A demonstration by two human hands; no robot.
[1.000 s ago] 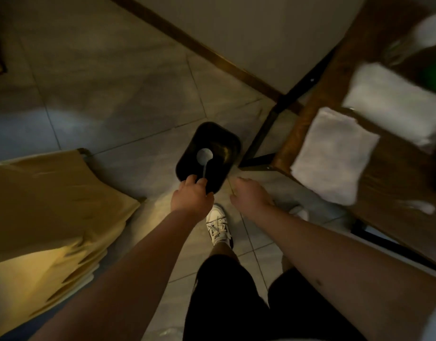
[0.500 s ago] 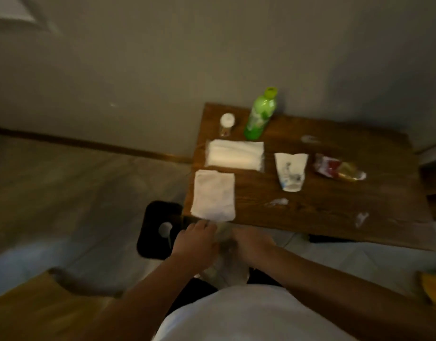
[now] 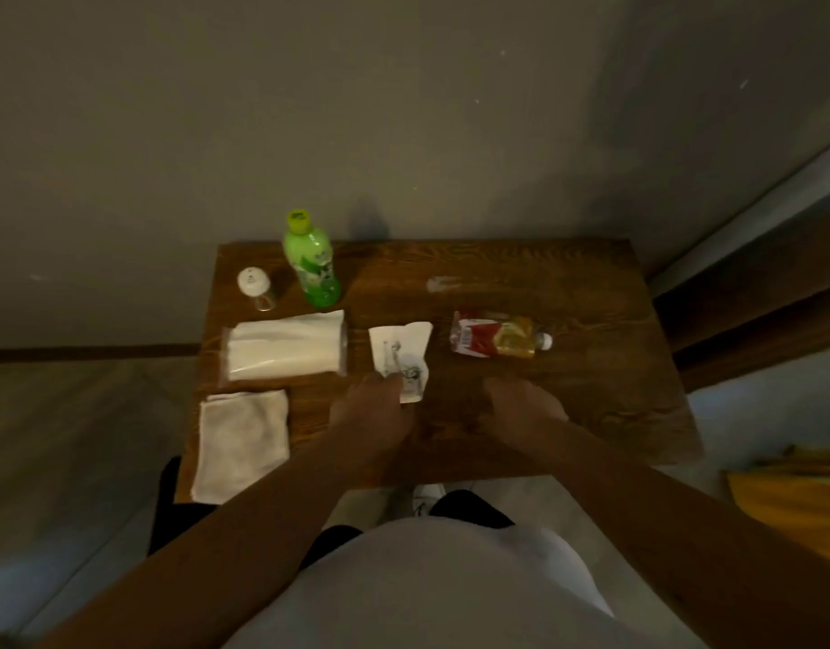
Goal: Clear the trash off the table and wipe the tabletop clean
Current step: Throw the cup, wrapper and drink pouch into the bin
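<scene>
Where a second ago both hands hung low over the black bin on the floor, with a white scrap lying inside it, they are now up over the counter (image 3: 591,395) — so one piece of trash looks to be dealt with and the next pick-up is starting. The left hand (image 3: 373,409) has its grip at the near end of the flattened paper cup (image 3: 401,356), fingertips (image 3: 389,379) touching or just overlapping its lower edge; whether the grip has closed on the cup cannot be told from here. The right hand (image 3: 523,407) hovers just above the wood with its grip loosely curled and nothing in it. Just beyond the right grip lies the crushed bottle (image 3: 497,340) on its side, which I judge to be trash as well. To the left of the left grip sit the folded cloth (image 3: 242,445) for wiping and, beyond it, a pack of tissues (image 3: 286,345); farther off stand a green bottle (image 3: 312,262) and a small white-capped jar (image 3: 254,285). Wiping looks some way off — the trash must go first.
</scene>
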